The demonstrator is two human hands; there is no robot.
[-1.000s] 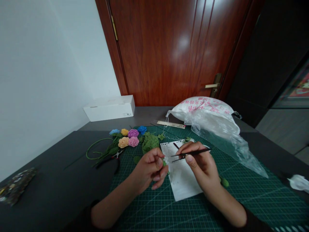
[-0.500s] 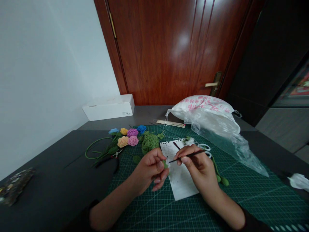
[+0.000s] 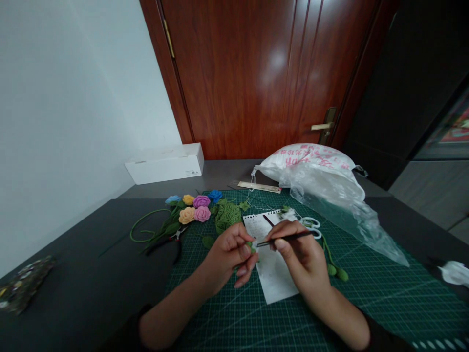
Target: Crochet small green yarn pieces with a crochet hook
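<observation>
My left hand (image 3: 227,250) pinches a small green crocheted piece (image 3: 251,247) between thumb and fingers, partly hidden by them. A white tuft of stuffing (image 3: 255,243) shows at its edge. In my right hand (image 3: 304,256) is a pair of slim black tweezers (image 3: 300,235), held like a pen, with the tips touching the white tuft. Below both hands lies a sheet of spiral-torn notepaper (image 3: 276,281) with handwriting. Just beyond them sits a ball of green yarn (image 3: 227,215).
A green cutting mat (image 3: 227,318) covers the middle of the dark table. Crocheted flowers (image 3: 201,213) and black-handled pliers (image 3: 178,234) lie left. White scissors (image 3: 311,224), more white stuffing (image 3: 289,214) and a big plastic bag (image 3: 311,166) are right. A wooden ruler (image 3: 259,187) lies behind.
The tweezers have tilted nearer to level, and their two prongs show at the white tuft. My left hand keeps its pinch in nearly the same place.
</observation>
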